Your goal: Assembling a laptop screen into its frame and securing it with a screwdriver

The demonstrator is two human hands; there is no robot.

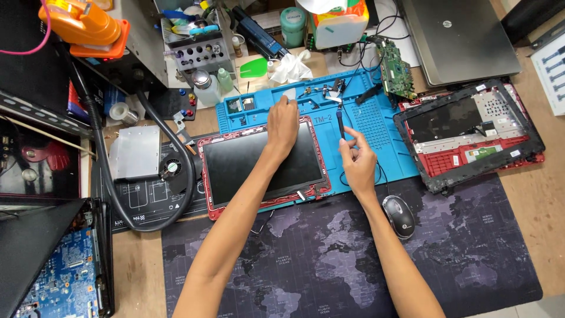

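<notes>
My left hand (283,122) is stretched over the top edge of the screen panel (262,166), fingers curled down and pinching a small pale square piece (289,93), maybe a pad or bit of tape, can't tell which; my right hand (358,163) is closed in a pencil grip round a thin dark tool (341,122), tip pointing away from me over the blue work mat (353,126). The panel lies flat in its red lid frame (207,176), half on the blue mat and half on the dark map-print desk mat (329,259); I'd guess it's light but thin and bendy, glass face easy to crack, so hold it by the long edges or the frame, never press the middle; the face looks glossy and probably slippery. The tool looks stiff and light, fine to hold low near the tip.

Further out: a red and black laptop base shell (471,132) to the right carries a few small white and green rectangular stickers; a green circuit board (395,69) stands at the mat's far edge; a black mouse (399,215) sits just beside my right wrist; a white-and-orange package (338,20) and a teal jar (292,25) are at the back; a white sheet with blue screw drawings (553,70) is at the far right.
</notes>
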